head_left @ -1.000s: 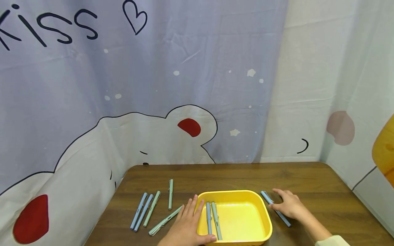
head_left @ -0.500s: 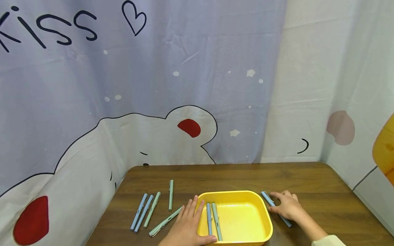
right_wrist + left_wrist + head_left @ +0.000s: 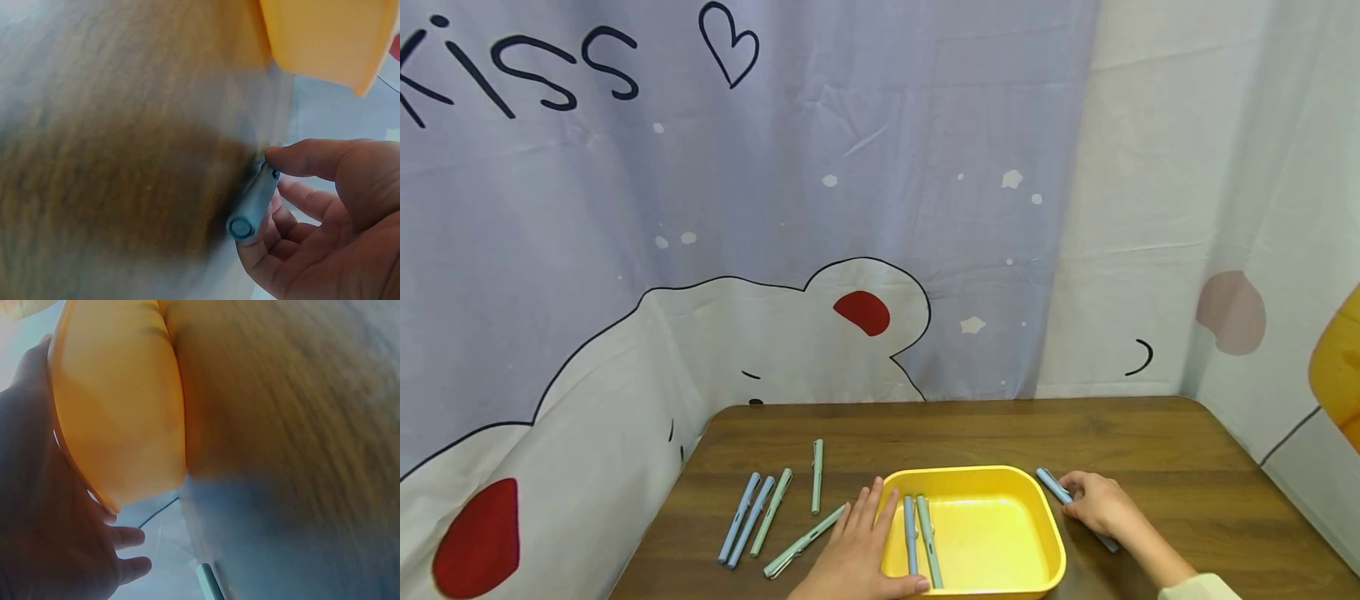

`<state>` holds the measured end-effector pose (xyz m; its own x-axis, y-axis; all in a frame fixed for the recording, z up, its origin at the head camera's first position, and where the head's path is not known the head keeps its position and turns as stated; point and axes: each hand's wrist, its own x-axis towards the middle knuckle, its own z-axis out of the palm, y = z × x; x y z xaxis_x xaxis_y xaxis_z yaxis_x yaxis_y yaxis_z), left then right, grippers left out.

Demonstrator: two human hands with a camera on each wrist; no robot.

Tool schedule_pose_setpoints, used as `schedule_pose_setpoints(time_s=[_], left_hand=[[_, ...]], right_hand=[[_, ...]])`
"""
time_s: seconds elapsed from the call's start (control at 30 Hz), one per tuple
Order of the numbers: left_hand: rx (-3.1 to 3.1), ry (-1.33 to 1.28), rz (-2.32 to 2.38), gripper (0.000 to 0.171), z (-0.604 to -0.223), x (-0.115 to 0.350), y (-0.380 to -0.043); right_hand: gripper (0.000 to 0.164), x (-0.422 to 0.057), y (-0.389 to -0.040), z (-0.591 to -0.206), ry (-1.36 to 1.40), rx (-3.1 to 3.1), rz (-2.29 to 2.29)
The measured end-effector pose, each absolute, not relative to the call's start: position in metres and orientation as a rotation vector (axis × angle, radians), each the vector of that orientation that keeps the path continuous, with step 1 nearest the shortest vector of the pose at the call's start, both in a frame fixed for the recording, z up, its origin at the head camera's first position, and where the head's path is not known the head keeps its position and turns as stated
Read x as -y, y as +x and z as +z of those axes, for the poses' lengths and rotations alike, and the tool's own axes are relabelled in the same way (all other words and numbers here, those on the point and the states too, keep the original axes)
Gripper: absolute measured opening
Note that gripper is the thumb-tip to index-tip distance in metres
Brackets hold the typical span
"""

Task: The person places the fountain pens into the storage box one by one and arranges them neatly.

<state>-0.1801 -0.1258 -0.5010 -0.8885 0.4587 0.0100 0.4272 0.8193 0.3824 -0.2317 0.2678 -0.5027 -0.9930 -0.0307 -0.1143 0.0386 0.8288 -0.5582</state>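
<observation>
A blue pen [image 3: 1054, 485] lies slanted on the table, right of the yellow tray [image 3: 1054, 533]. My right hand [image 3: 1101, 504] pinches it between thumb and curled fingers; in the right wrist view the pen's round end [image 3: 241, 227] points toward the camera. With straight, spread fingers my left hand [image 3: 861, 550] rests on the tray's left rim, its thumb along the near edge. The left wrist view shows that hand beside the tray wall [image 3: 119, 406]. Inside the tray, a blue pen [image 3: 911, 533] and a green pen [image 3: 928, 542] lie side by side at the left.
Left of the tray, two blue pens [image 3: 739, 517] lie parallel beside a green pen [image 3: 771, 512]. Another green pen [image 3: 817, 477] lies farther back, and one more green pen [image 3: 801, 543] slants toward my left fingers. A printed curtain [image 3: 850, 208] hangs behind the wooden table [image 3: 970, 429].
My right hand's fingers have closed from a spread pose onto the blue pen at the right, which has shifted very slightly. The left hand and the tray keep their place.
</observation>
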Motion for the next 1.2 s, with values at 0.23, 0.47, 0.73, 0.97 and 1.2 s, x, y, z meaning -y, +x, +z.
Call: schedule_pose_setpoints(time_s=[0.23,0.47,0.73,0.97,1.2], left_hand=[[-2.917,0.717,0.579,0.114,-0.502,0.126,-0.181],[-2.914,0.727,0.593,0.114,-0.502,0.127,-0.181],[-2.908,0.708,0.616,0.113,-0.503,0.127,-0.183],[-2.905,0.707,0.625,0.114,-0.504,0.127,-0.183],[-2.89,0.701,0.63,0.113,-0.504,0.127,-0.183]], right_hand=[[0.041,-0.278,-0.232,-0.495,0.037,-2.809,-0.993],[0.04,-0.288,-0.23,-0.486,0.035,-2.687,-1.219],[0.045,-0.288,-0.227,-0.475,0.046,-2.572,-1.431],[0.072,-0.288,-0.225,-0.472,-0.01,-2.474,-1.532],[0.084,-0.287,-0.222,-0.468,-0.017,-2.398,-1.56]])
